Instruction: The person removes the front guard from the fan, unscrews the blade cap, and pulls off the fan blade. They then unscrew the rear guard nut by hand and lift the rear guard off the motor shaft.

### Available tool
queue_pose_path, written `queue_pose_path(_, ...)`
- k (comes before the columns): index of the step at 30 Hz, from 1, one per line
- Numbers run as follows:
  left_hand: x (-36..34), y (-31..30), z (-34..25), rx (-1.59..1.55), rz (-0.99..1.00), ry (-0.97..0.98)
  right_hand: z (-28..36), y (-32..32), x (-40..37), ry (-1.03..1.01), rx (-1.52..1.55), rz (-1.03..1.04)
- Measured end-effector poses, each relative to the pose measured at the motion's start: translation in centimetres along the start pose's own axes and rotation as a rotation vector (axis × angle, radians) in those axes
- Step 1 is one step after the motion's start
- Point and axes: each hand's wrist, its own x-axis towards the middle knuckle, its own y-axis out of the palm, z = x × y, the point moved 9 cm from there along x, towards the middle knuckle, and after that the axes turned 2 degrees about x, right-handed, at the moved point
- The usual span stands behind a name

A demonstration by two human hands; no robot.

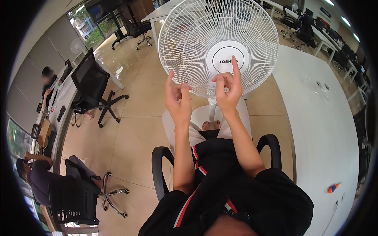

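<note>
Both hands are raised in front of a white Toshiba fan [227, 61], with a gap between them. My left hand [179, 96] is before the lower left of the round grille, its index finger stretched up and its other fingers bent. Nothing can be seen in it. In front of the fan's lower middle, my right hand [228, 88] also points its index finger upward, the tip over the hub's lettering. Its thumb and other fingers are bent, and no held object shows. Whether either hand touches the grille cannot be told.
A white table [315, 129] on the right bears clear plastic [315, 86] and a small orange-and-blue object [334, 188]. Black chairs [90, 78] stand at the left, where two people sit along a long desk [65, 118]. The fan's pole rises between my legs.
</note>
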Motion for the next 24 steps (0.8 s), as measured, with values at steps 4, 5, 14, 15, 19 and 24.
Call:
queue_pose_path(4, -0.1, -0.8, 0.0, 0.066, -0.023, 0.021, -2.3, 0.3, 0.1, 0.347, 0.124, 0.057)
queue_pose_path(5, -0.1, -1.0, -0.2, 0.095, -0.041, 0.018, -2.6, 0.0, 0.0, 0.33, 0.117, 0.04)
queue_pose_path(14, -0.1, -1.6, 0.6, 0.17, -0.064, 0.034, -3.4, -1.9, 0.7, 0.341, 0.176, -0.016)
queue_pose_path(15, -0.2, -1.2, 0.9, 0.163, -0.047, 0.009, -3.4, -1.8, 0.7, 0.341, 0.179, -0.016)
queue_pose_path(19, 0.1, -1.6, 2.4, 0.273, -0.093, 0.015, -3.2, -4.5, 1.9, 0.352, 0.211, -0.141)
queue_pose_path(24, 1.0, -4.3, 4.3, 0.379, -0.2, -0.022, -4.2, -12.1, 3.4, 0.29, 0.157, -0.405)
